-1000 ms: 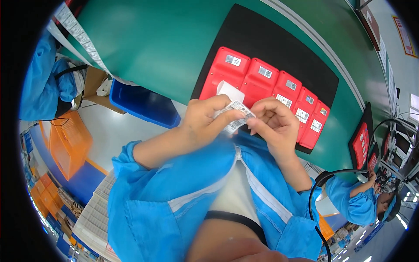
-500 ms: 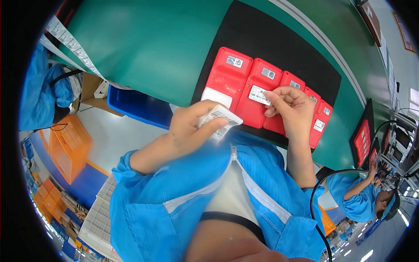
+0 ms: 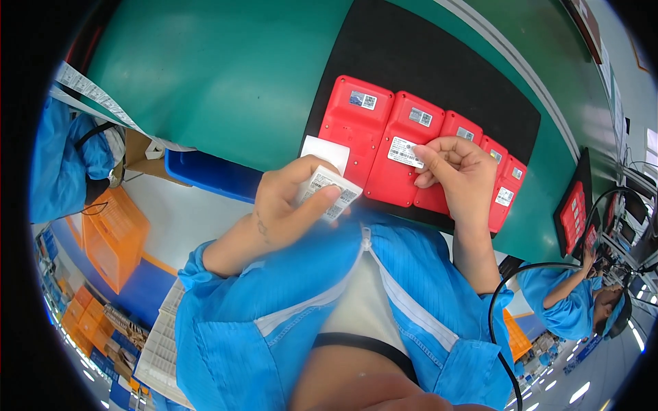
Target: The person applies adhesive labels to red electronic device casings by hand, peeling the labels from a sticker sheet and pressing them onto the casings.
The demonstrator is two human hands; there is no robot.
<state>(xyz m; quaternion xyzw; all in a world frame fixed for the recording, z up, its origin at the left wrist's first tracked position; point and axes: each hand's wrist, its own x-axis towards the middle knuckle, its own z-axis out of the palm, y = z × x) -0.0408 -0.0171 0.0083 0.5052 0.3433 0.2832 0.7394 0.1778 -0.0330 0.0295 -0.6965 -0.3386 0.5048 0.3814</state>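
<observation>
Several red plastic device housings [image 3: 356, 103] lie side by side on a black mat [image 3: 404, 41], each with a small silver and white sticker near its far end. With thumb and fingertips, my right hand [image 3: 460, 175] pinches the right edge of a white printed label [image 3: 406, 152] at the second housing from the left. Whether the label is fully stuck down I cannot tell. My left hand [image 3: 288, 198] grips a folded strip of white labels [image 3: 336, 190] between thumb and fingers. The strip's blank white end [image 3: 325, 151] covers the near part of the leftmost housing.
The mat lies on a green table [image 3: 226, 75]. Below its left edge are a blue bin [image 3: 205, 175] and an orange crate [image 3: 116, 233]. A label ribbon [image 3: 103, 96] hangs at the far left. A person in blue [image 3: 562, 301] works at the right, near more red housings [image 3: 570, 218].
My left hand has shifted a little left with the strip, whose printed face is now flatter toward me. My right hand stays at the label on the second housing.
</observation>
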